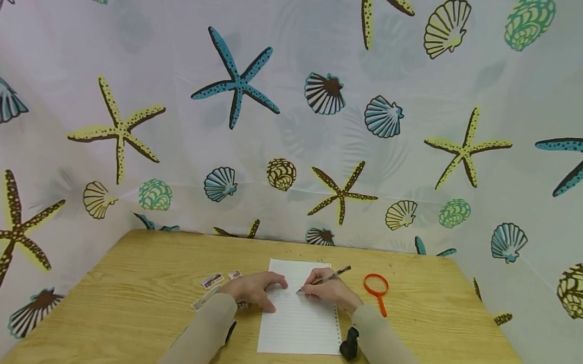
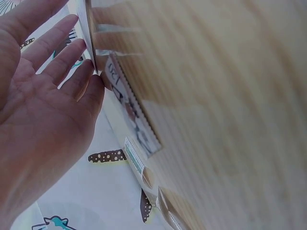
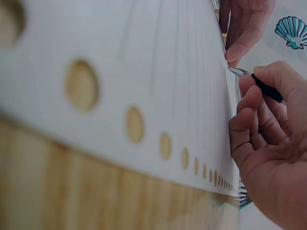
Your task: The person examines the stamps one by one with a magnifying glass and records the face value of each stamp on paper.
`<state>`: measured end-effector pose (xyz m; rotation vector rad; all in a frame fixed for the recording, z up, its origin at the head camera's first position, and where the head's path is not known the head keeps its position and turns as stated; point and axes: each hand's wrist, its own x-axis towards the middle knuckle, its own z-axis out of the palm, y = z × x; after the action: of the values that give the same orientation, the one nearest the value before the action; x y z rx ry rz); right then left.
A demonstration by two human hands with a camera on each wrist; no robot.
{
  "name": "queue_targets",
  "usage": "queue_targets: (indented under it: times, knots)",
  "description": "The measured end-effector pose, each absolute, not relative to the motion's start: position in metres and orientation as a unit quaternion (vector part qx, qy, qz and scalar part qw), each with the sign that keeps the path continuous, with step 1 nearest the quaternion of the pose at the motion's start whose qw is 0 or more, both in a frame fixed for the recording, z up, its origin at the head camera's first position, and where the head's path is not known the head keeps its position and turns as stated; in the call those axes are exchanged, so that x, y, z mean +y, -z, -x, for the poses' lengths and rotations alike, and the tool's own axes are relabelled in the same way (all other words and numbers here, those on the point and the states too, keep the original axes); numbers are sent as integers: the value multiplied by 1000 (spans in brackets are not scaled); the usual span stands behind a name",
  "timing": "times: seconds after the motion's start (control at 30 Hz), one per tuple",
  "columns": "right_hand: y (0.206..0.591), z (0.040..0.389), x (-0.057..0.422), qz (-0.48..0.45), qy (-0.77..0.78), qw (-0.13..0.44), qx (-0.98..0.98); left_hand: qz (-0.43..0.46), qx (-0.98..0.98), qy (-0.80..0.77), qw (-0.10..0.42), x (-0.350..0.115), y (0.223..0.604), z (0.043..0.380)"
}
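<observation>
A sheet of lined paper (image 1: 300,329) with punched holes along its right edge lies on the table, bearing a small mark of writing near its middle. In my right hand (image 1: 333,292) I pinch a pen (image 1: 333,274), its tip at the paper; the right wrist view shows the pen's (image 3: 266,87) metal tip and dark grip between thumb and fingers. My left hand (image 1: 252,288) rests with spread fingers on the paper's left edge. Under and beside it lie several postage stamps (image 1: 212,280); one stamp (image 2: 132,108) shows close up in the left wrist view.
A red magnifying glass (image 1: 382,305) lies to the right of the paper on the wooden table (image 1: 437,318). Behind and at both sides hangs a white curtain (image 1: 283,138) printed with shells and starfish. Black wrist straps (image 1: 349,344) show at the sleeves.
</observation>
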<state>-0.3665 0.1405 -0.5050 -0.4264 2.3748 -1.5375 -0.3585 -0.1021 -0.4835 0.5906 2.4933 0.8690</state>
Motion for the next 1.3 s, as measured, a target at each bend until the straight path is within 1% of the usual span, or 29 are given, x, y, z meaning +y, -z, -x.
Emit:
queue_targets:
  times: [0.33, 0.7, 1.3]
  knots:
    - [503, 364, 138, 136, 520, 139, 832, -211, 901, -313, 216, -102, 484, 358]
    - [505, 366, 141, 178, 515, 155, 824, -206, 902, -312, 217, -101, 483, 358]
    - [504, 363, 144, 159, 520, 143, 827, -214, 899, -315, 216, -101, 482, 355]
